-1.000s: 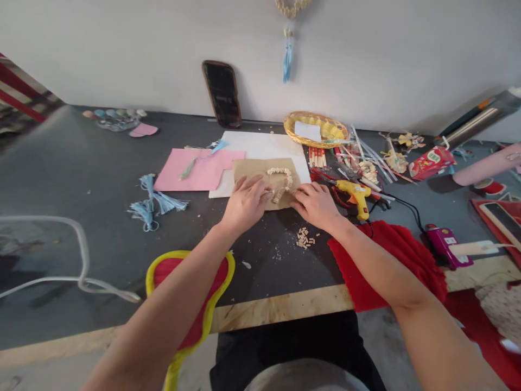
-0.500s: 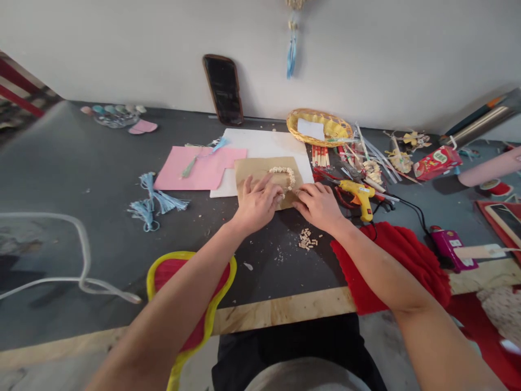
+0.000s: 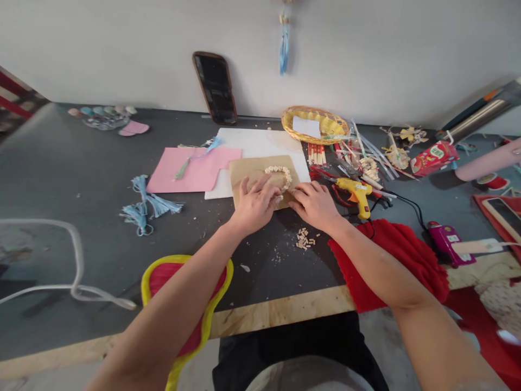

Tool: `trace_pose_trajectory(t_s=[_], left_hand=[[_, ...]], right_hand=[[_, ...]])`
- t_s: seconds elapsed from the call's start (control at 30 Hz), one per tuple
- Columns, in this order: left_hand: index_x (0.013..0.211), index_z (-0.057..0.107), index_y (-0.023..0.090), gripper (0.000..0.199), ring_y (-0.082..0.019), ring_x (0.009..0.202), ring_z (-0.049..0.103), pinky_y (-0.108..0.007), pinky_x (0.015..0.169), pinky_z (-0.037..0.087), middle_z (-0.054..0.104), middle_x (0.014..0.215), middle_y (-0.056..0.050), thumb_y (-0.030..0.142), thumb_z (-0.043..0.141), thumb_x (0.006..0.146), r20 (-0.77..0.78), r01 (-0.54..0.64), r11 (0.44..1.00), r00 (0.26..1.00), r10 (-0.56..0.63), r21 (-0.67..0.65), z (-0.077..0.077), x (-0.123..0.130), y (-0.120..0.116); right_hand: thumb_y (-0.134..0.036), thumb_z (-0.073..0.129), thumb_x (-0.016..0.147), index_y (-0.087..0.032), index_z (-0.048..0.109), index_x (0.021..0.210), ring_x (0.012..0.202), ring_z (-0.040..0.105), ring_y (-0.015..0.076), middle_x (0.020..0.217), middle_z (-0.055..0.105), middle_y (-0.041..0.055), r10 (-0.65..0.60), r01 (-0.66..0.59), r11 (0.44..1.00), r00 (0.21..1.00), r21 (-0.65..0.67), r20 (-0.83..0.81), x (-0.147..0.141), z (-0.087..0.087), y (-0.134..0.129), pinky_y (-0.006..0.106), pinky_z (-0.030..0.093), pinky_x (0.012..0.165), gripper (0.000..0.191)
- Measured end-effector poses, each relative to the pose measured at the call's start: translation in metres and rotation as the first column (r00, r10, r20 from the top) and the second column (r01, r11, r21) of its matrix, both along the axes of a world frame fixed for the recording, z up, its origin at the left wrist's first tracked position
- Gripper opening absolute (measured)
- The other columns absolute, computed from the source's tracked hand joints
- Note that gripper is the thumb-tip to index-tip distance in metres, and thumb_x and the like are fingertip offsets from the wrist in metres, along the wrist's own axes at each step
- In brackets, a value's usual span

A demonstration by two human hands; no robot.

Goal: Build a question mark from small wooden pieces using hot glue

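A curved row of small cream-coloured pieces (image 3: pixel 280 170) lies in an arc on a sheet of brown paper (image 3: pixel 244 165). My left hand (image 3: pixel 257 206) is over the paper's near part, thumb and forefinger closed at the lower end of the row, other fingers stretched out. Whatever is between those fingertips is too small and covered to make out. At the paper's right edge, my right hand (image 3: pixel 313 202) has its bent fingers and thumb closed on the paper. Several small loose wooden pieces (image 3: pixel 304 239) lie on the table just below my right hand.
A yellow glue gun (image 3: pixel 355 193) lies right of my right hand, above a red cloth (image 3: pixel 391 260). Pink paper (image 3: pixel 183 171) and blue tassels (image 3: pixel 148 203) are to the left. Behind stand a wicker basket (image 3: pixel 287 127) and a phone (image 3: pixel 215 87); a white cable (image 3: pixel 77 255) is far left.
The view has shifted slightly, so most things sit a little further left. Both hands keep nearly the same place on the paper and the row of pieces.
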State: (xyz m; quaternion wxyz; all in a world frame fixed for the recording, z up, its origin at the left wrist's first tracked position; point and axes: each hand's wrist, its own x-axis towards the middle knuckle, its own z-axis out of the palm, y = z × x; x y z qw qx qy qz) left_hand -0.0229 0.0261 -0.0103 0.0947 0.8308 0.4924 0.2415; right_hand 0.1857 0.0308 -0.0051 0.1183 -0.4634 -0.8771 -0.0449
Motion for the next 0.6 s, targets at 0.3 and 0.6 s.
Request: trace_pose_trajectory(t_s=[0.3, 0.6], left_hand=[[0.100, 0.056, 0.023, 0.015, -0.026, 0.139, 0.046, -0.057, 0.116, 0.018, 0.074, 0.111, -0.007, 0.023, 0.042, 0.097, 0.050, -0.033, 0.999, 0.998, 0.033, 0.002, 0.001, -0.004, 0.001], [0.112, 0.054, 0.021, 0.020, -0.024, 0.123, 0.059, -0.052, 0.115, 0.026, 0.073, 0.113, -0.009, 0.022, 0.042, 0.096, 0.155, -0.126, 0.992, 0.980, 0.128, -0.018, 0.006, -0.020, 0.003]], right_hand=[[-0.042, 0.047, 0.099, -0.020, 0.064, 0.122, 0.110, 0.051, 0.0280, 0.125, 0.064, 0.0098, -0.007, 0.007, 0.999, 1.000, -0.046, 0.004, 0.000, 0.003, 0.000, 0.041, 0.041, 0.086, 0.036], [-0.030, 0.040, 0.102, -0.016, 0.065, 0.119, 0.109, 0.053, 0.0274, 0.120, 0.066, 0.0097, -0.016, 0.013, 0.999, 0.999, -0.045, -0.050, 0.004, 0.000, 0.001, 0.042, 0.045, 0.088, 0.033]])
